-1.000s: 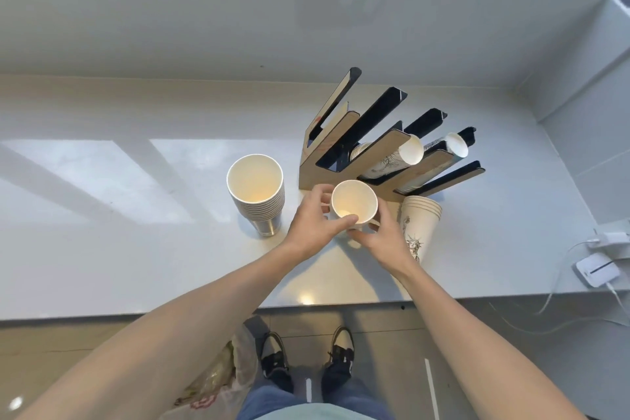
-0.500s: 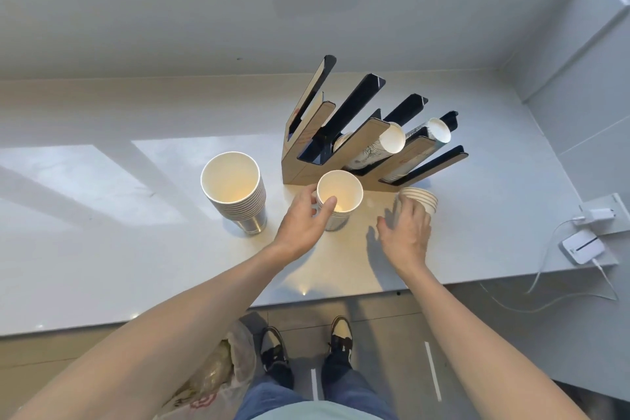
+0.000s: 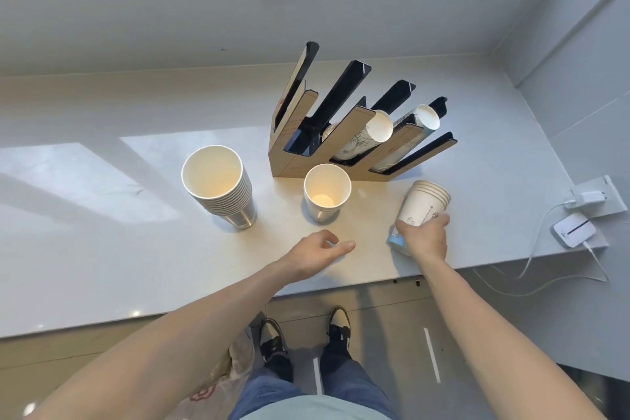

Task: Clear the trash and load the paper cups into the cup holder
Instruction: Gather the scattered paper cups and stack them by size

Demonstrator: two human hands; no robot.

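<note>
Right hand [image 3: 426, 238]: wrapped round the lower end of a short stack of printed paper cups [image 3: 422, 205], which is tilted with its open rims pointing up and away toward the holder; a blue patch shows at the base beside the thumb.
Left hand [image 3: 317, 251]: empty, hovering low over the bench [image 3: 102, 249], fingers loosely spread and the forefinger stretched toward the right hand.
Single cup [image 3: 326, 192]: upright on the bench between the two hands and the holder, open mouth up, just in front of the holder's base and touched by neither hand.
Tall stack [image 3: 220, 186]: plain white cups nested upright with a silvery base, standing to the left of the single cup and well apart from both hands.
Cup holder [image 3: 344, 128]: wood-faced rack with black slanted channels fanning up to the right, at the back of the bench; two right-hand channels each carry a row of cups lying on the slant, their white mouths facing outward, while the channels on the left look empty.
Charger and cable [image 3: 576, 227]: white block and small white device at the far right corner of the bench, wire drooping over the edge.
Floor: a crumpled plastic bag [image 3: 218, 382] lies by the person's shoes [image 3: 306, 334], under the bench edge.
</note>
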